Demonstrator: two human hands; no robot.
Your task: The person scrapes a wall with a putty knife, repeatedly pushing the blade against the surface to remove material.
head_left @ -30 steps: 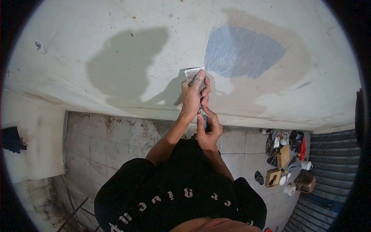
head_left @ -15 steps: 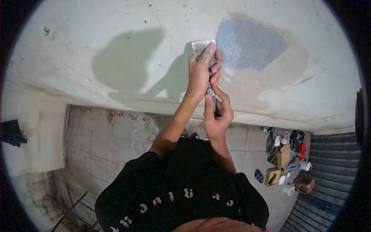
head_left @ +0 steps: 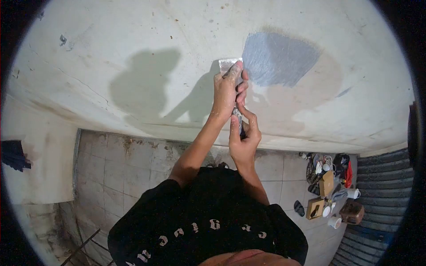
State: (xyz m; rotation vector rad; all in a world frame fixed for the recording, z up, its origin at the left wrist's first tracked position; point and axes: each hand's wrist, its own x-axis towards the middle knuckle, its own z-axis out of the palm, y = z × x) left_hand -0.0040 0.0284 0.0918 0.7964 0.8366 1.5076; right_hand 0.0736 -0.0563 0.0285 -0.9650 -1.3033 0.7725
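Note:
A putty knife (head_left: 225, 65) with a wide, pale-smeared blade is held up at the white wall, its blade edge pointing away from me. My left hand (head_left: 226, 92) is closed round the blade's lower part, thumb lying along its face, with whitish specks on the skin. Lower down, my right hand (head_left: 245, 142) pinches the dark handle between thumb and fingers. Just right of the blade is a grey patch (head_left: 284, 60) with scratch-like streaks on the wall. Whether the blade touches the wall is hard to make out.
Below the wall (head_left: 177, 26) lies a tiled floor (head_left: 120, 173). At right are cardboard boxes (head_left: 315, 208), a white tub (head_left: 334, 222), a brown container (head_left: 351, 211) and a sandal (head_left: 299, 208), beside a ribbed shutter (head_left: 384, 190). Dark cloth (head_left: 15, 155) hangs at left.
The wall, patch and floor items sit a little lower in view. Both hands and the putty knife appear slightly lower and further left, with the same grip.

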